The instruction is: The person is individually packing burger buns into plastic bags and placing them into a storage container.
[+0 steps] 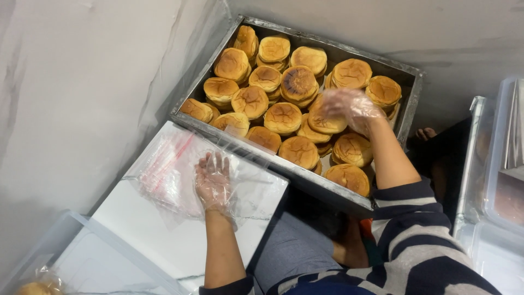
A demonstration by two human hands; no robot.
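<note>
Head view. The right hand [349, 109], in a thin clear plastic glove, reaches over the dented rectangular grey metal tray [305, 176] of round golden-brown flat cakes [283, 117]. Its fingers curl down onto one cake [325, 122] near the tray's middle, towards its right edge; the hand is blurred, so whether it has closed on that cake cannot be told. The forearm runs up from the striped sleeve [415, 210] with the wrist bent downward. The left hand [213, 183], also gloved, lies flat with fingers spread, pressing on a heap of clear plastic zip bags with red seal strips [166, 172] at the far edge of the white board [158, 229], just beside the tray's near rim.

Risks, as judged. The cakes are piled loosely in leaning stacks, so lifting one may topple its neighbours or crack a soft crust. The slick glove may let a cake slip. The bags overhang the board's far left corner and could slide off if the pressing hand lifts.
</note>
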